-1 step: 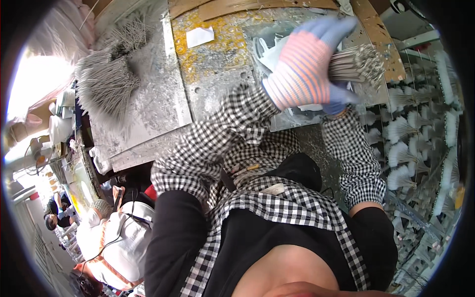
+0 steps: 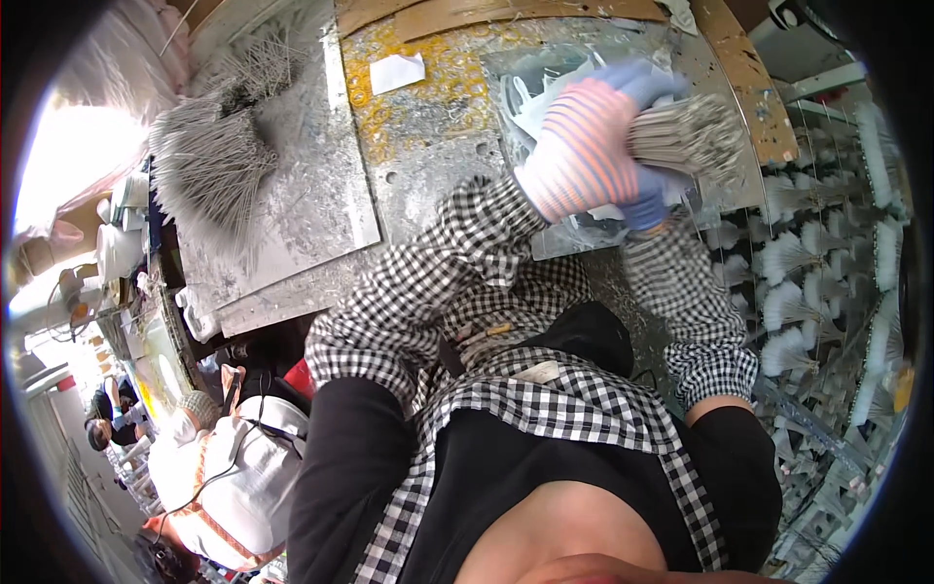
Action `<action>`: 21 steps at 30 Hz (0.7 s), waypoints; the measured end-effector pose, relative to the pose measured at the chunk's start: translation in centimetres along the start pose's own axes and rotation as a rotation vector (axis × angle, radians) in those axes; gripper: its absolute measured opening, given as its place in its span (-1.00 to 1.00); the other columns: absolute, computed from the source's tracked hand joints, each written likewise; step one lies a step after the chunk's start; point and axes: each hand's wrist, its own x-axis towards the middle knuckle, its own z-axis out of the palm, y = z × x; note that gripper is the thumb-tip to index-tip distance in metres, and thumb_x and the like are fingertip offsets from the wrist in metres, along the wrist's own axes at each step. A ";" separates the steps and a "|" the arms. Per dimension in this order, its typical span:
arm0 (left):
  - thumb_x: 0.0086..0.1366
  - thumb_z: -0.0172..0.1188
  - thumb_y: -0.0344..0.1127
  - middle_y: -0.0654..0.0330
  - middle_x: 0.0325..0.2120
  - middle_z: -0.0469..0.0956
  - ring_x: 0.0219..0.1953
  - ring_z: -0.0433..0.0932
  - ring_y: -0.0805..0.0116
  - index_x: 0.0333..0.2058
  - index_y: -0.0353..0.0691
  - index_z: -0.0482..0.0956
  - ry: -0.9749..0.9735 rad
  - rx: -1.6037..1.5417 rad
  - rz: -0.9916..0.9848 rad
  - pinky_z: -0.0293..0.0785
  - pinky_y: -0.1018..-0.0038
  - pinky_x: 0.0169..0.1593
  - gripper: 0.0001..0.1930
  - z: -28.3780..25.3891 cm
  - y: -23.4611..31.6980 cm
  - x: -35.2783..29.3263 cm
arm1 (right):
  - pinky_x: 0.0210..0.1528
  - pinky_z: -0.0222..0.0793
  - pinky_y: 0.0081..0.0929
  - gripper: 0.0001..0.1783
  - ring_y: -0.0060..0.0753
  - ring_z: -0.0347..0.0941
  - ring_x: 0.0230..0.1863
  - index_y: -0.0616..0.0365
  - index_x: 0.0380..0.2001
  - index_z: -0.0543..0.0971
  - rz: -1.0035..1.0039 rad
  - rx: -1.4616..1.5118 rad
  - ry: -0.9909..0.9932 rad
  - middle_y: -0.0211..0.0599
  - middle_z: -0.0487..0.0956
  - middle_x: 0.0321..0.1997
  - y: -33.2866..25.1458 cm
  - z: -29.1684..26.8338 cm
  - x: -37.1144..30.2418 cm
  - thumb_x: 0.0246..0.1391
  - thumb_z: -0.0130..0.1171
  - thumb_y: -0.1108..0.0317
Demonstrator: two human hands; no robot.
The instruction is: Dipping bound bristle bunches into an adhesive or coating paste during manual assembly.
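My left hand [image 2: 582, 146], in a pink, white and blue striped glove, wraps over a bundle of thin grey stems [image 2: 686, 138] above the bench. The stems' knobbly ends stick out to the right; their other ends are hidden behind the glove. Its bluish fingers are slightly blurred. My right hand [image 2: 644, 210] comes in from below, against the bundle's underside; only a bluish gloved part shows and its fingers are hidden. Beneath both hands lies a clear plastic tray or sheet [image 2: 501, 83] with white pieces [image 2: 530, 109] on it.
Piles of grey stems [image 2: 209, 156] lie on the grey-stained board [image 2: 316, 195] at left. A white paper [image 2: 397, 73] rests on the yellow-splashed worktop [image 2: 443, 68]. To the right stands a rack of white bristle tufts [image 2: 788, 297]. Another person [image 2: 229, 477] is at lower left.
My left hand and the stem bundle have shifted slightly left and down, and the left fingers are more curled round the bundle. My right forearm has moved a little left.
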 end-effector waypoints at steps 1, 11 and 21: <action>-0.25 0.65 -0.05 -0.06 0.04 0.61 0.10 0.57 -0.12 0.09 -0.22 0.59 -0.024 0.073 -0.032 0.45 0.16 0.24 -0.15 -0.7 -0.2 -0.7 | 0.17 0.45 -0.26 -0.55 -0.14 0.50 0.12 -0.04 0.04 0.62 -0.005 0.036 -0.042 -0.20 0.61 -0.01 0.6 0.9 0.9 0.12 0.35 0.07; 0.12 0.37 -0.28 0.14 -0.36 0.67 -0.25 0.67 0.10 -0.28 -0.14 0.64 -0.834 1.007 -0.265 0.54 0.15 -0.13 -0.81 -10.4 -1.3 -7.6 | 0.18 0.44 -0.21 -0.68 -0.13 0.50 0.07 -0.09 -0.08 0.70 -0.034 -0.595 -0.187 -0.16 0.64 -0.08 3.0 -0.9 12.3 0.12 0.30 0.10; 0.12 0.42 -0.32 0.08 -0.39 0.72 -0.33 0.71 0.11 -0.20 -0.34 0.62 -0.459 0.733 -0.422 0.61 0.22 -0.23 -0.70 -16.2 -1.2 -8.8 | 0.07 0.52 -0.20 -0.77 -0.17 0.57 -0.02 -0.09 -0.17 0.73 -0.134 -1.416 -0.481 -0.23 0.68 -0.15 7.1 2.8 18.5 0.15 0.18 0.22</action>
